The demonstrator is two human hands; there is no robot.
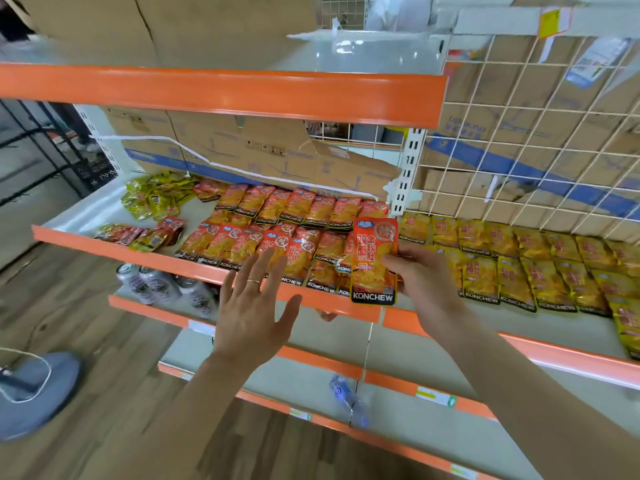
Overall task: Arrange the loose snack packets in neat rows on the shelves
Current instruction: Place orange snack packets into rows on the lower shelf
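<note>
Before orange-edged shelf (104, 250): right hand (426, 275) pinches orange packet (374, 261); left hand (252, 313) spread; wood floor (104, 306) below.

"KONCHEW" is printed along the bottom of the orange packet (374, 261) and shelved packets (298, 211).

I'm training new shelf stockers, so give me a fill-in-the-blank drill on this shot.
1. The right hand holds just ____ packet.
2. The left hand holds nothing and wears a ____.
3. The cans stand ____ the orange rows, not above.
Missing: one; ring; below.
</note>
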